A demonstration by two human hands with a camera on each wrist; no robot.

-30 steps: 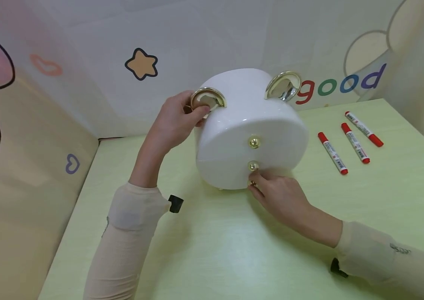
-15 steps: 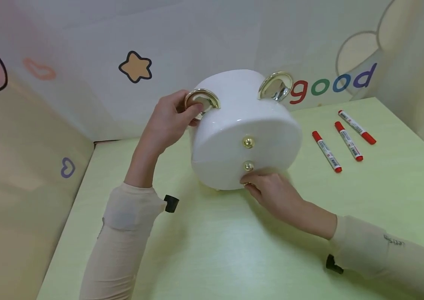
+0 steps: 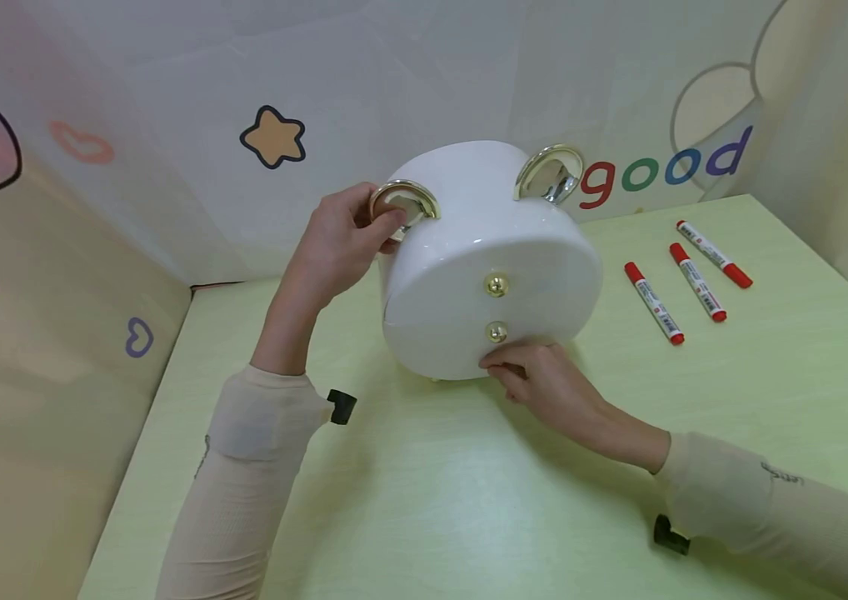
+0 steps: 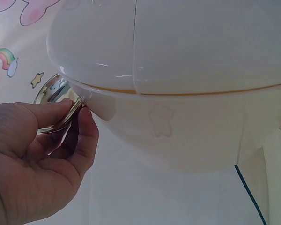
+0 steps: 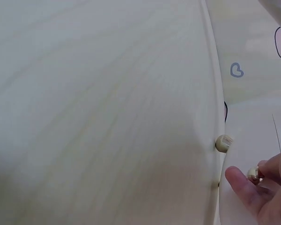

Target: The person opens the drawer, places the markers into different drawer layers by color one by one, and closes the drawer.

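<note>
We locate the white case (image 3: pixel 431 321) on the table (image 3: pixel 424 500), its front turned toward us and both hands in contact with its fittings. The left hand (image 3: pixel 337 246) pinches the left gold ear (image 3: pixel 403 198): the thumb presses on one face, and the bent fingers bear on the opposite face. In the left wrist view, we see the ear seated between them, just beside the case wall.

The right hand (image 3: pixel 559 396) pinches the lowest gold knob (image 5: pixel 254 176) at the bottom of the front. In the right wrist view, we note the knob between the thumb and index finger; in the head view, the fingers hide it. The middle gold knob (image 3: pixel 496 332) sits just above these fingertips, untouched. The top gold knob (image 3: pixel 496 285) is above that, clear of the hand.
</note>
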